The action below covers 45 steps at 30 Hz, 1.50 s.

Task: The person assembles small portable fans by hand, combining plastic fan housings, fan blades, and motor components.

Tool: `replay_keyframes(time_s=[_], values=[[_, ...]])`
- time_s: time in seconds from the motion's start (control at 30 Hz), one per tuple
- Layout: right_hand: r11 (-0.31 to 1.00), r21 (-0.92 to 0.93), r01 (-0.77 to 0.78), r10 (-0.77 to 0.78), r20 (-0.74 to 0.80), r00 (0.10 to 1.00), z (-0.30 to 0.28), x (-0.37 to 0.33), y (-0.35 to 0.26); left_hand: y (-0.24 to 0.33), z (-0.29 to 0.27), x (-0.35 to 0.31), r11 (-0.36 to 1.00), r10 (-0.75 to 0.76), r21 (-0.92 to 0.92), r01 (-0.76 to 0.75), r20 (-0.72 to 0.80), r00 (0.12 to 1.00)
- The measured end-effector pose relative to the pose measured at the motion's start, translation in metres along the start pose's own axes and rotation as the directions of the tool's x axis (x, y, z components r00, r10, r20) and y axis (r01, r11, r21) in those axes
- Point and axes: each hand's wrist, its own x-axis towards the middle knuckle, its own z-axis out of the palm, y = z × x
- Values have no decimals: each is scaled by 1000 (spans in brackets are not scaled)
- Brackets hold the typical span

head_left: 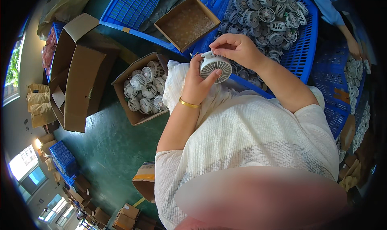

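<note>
"Where are you seeing the white fan (213, 66)?"
"It's being held at the near left corner of the blue crate (300, 56)."
"And which way is it pointing?"
"Its round grille is facing up toward the wearer, while the stub (207, 55) on its rim is pointing away, past the crate's left side. The line from stub through grille, its long axis, is slanting from far left to near right."
"What are the fingers doing?"
"The left hand (196, 83) is grasping the fan's rim, its thumb lying over the grille. The right hand (238, 50) is bringing thumb and forefinger together beside the stub; I'm not able to tell whether anything is sitting between them."
"Anything around?"
"Loose fans (266, 14) are filling the crate, a carton (150, 118) of white ones is standing to its left, and a co-worker's hand (354, 48) is showing to its right."
</note>
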Motion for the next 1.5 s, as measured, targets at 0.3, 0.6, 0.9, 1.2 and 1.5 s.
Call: replay_keyframes(time_s=[0.3, 0.6, 0.9, 1.2, 1.5], values=[[972, -171, 163, -166, -2, 986, -2, -2, 3, 5, 1, 0, 994, 28, 103, -27, -12, 1000], [918, -305, 255, -258, 29, 966, -2, -2, 2, 10, 1, -1, 986, 19, 167, -20, 5, 1000], [926, -287, 244, -236, 63, 970, -1, -3, 4, 8, 0, -4, 968, 106, 227, -107, 16, 994], [982, 139, -130, 113, 126, 986, 14, 1, 18, 8, -4, -6, 931, 148, 336, -141, 4, 989], [755, -425, -500, 428, -259, 866, -127, -5, 206, 1, -110, -18, 937, -248, -350, -6, -675, 694]])
